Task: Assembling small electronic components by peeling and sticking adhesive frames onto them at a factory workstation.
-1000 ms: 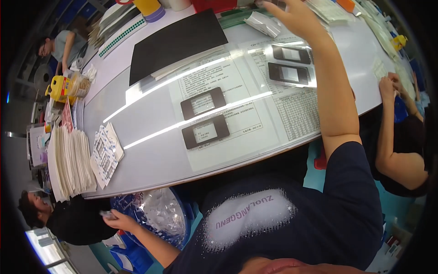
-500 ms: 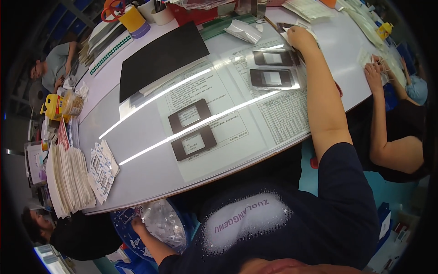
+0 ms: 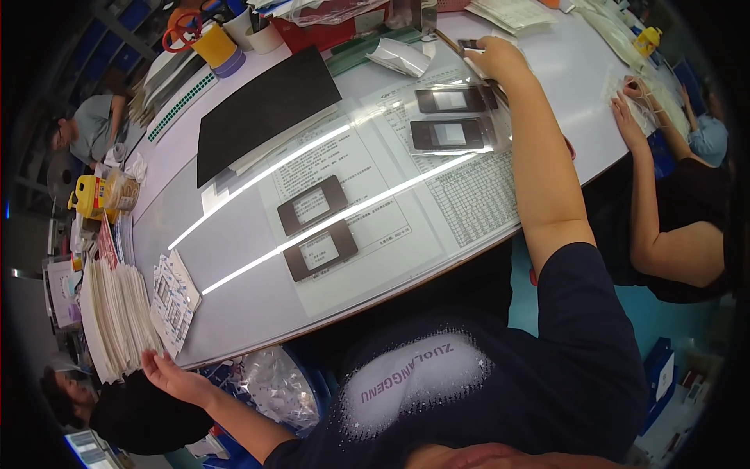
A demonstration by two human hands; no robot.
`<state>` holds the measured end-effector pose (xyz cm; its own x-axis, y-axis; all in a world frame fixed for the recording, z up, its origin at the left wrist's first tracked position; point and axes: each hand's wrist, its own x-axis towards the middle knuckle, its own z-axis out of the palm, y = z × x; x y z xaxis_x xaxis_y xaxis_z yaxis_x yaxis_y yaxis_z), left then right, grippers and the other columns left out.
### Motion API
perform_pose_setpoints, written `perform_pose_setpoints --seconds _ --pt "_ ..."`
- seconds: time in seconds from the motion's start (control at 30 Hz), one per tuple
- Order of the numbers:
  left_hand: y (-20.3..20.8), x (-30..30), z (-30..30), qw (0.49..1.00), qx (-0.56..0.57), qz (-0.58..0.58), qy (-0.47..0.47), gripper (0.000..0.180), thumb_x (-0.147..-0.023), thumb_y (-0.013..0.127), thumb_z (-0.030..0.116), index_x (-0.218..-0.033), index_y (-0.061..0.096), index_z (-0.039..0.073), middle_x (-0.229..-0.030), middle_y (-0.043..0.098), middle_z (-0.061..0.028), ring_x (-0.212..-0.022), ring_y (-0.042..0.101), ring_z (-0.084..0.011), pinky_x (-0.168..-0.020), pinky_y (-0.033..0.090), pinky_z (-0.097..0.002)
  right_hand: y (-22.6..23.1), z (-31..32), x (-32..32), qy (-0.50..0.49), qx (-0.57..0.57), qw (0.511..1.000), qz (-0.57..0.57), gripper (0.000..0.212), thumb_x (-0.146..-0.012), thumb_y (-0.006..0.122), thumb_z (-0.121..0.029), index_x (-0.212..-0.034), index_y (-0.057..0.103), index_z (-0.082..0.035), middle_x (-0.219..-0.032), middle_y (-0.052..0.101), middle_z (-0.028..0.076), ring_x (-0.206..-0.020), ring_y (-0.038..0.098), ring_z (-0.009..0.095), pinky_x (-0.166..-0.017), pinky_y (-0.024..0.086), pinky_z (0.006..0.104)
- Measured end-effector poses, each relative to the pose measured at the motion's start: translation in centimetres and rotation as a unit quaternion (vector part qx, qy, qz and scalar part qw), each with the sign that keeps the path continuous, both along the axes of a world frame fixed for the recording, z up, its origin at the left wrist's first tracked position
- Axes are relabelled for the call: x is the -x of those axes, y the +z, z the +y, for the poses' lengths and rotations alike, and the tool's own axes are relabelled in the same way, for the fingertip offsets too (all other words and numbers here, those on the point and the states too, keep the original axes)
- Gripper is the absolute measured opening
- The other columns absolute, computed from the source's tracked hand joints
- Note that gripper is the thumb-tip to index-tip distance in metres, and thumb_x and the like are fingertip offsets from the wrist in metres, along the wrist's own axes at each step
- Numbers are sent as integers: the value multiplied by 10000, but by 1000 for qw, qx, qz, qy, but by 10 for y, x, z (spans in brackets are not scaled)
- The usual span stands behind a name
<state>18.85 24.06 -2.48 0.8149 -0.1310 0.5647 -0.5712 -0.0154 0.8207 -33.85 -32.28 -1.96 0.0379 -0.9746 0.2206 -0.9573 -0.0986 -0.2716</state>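
Note:
My left hand point(image 3: 173, 377) is over the bin by the near left table edge, fingers stretched out and holding nothing. Closest to it are a sheet of blue-and-white patterned stickers point(image 3: 173, 305) and a tall stack of papers point(image 3: 117, 316). At the far side, my right hand point(image 3: 500, 61) has its fingers bent onto a small dark framed panel point(image 3: 471, 44), partly hidden by the hand. Two dark framed panels, an upper one point(image 3: 430, 100) and a lower one point(image 3: 422, 134), lie below that hand. Another pair, an upper point(image 3: 291, 216) and a lower point(image 3: 301, 266), lies mid-table.
A black sheet point(image 3: 266, 109) lies at the back left, near a yellow-and-purple cup point(image 3: 217, 48) with red-handled scissors. A blue bin point(image 3: 319, 383) of clear scraps stands below the table edge. To the right, a co-worker's arms point(image 3: 644, 172) reach over the table.
My left hand has come up out of the bin of scraps, moved left and spread its fingers. My right hand stays by the far panel. The view has shifted slightly.

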Motion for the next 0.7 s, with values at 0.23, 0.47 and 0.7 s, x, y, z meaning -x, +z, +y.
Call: perform_pose_setpoints --seconds 0.23,0.47,0.7 --pt "-42 105 -86 911 -256 -242 -214 312 -946 553 -24 -1257 581 -21 -1341 585 -186 -1281 529 -336 -1123 371 -420 11 -90 57 -58 29 994 87 279 -916 621 -188 -1155 734 -99 -1230 699 154 -1136 668 356 -954 536 446" --pt "-28 133 -106 889 -300 -271 -216 295 -882 570 -59 -1161 643 0 -1227 657 -158 -1240 563 -370 -1096 400 -449 -7 -121 62 19 -47 966 253 336 -884 617 -64 -1202 715 -111 -1186 712 167 -1131 675 355 -943 541 463" --pt "-23 135 -106 886 -317 -262 -214 220 -869 582 -70 -1059 663 5 -1136 692 -158 -1162 604 -393 -1041 441 -462 18 -121 30 12 -120 965 234 236 -876 616 -76 -1047 775 -39 -1173 721 198 -1071 704 356 -901 562 452"
